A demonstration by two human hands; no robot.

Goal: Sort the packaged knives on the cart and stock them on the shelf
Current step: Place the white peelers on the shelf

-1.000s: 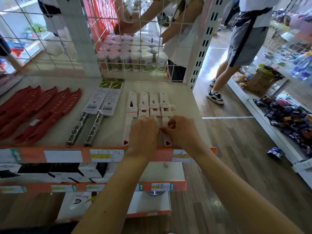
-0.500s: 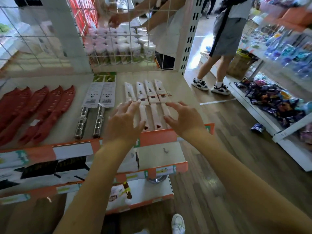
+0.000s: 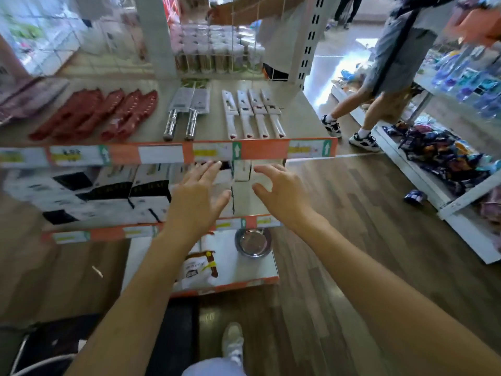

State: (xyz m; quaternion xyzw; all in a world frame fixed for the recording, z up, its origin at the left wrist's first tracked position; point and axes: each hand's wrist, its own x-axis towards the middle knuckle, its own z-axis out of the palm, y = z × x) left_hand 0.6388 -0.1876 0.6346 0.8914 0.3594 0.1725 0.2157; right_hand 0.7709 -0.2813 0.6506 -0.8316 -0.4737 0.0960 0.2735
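Note:
Several white packaged knives [image 3: 253, 115] lie side by side at the right end of the top shelf [image 3: 260, 149], handles toward me. To their left lie two steel-handled knives in card sleeves [image 3: 187, 112] and several red-sheathed knives [image 3: 108, 114]. My left hand [image 3: 196, 196] and my right hand [image 3: 279, 189] hover with spread fingers below the shelf's orange front edge, in front of the second shelf. Both hands hold nothing. No cart is clearly visible.
The second shelf holds black-and-white boxes [image 3: 108, 191]. A steel bowl [image 3: 252, 241] and a printed bag [image 3: 199, 267] sit on the bottom shelf. A person [image 3: 390, 63] stands in the aisle to the right, beside a low shelf of snack bags [image 3: 444, 156]. Jars [image 3: 217, 47] stand behind the wire grid.
Both hands let go of the white knives, opened, and drew back toward me, below the top shelf's edge. The view pulled back and downward.

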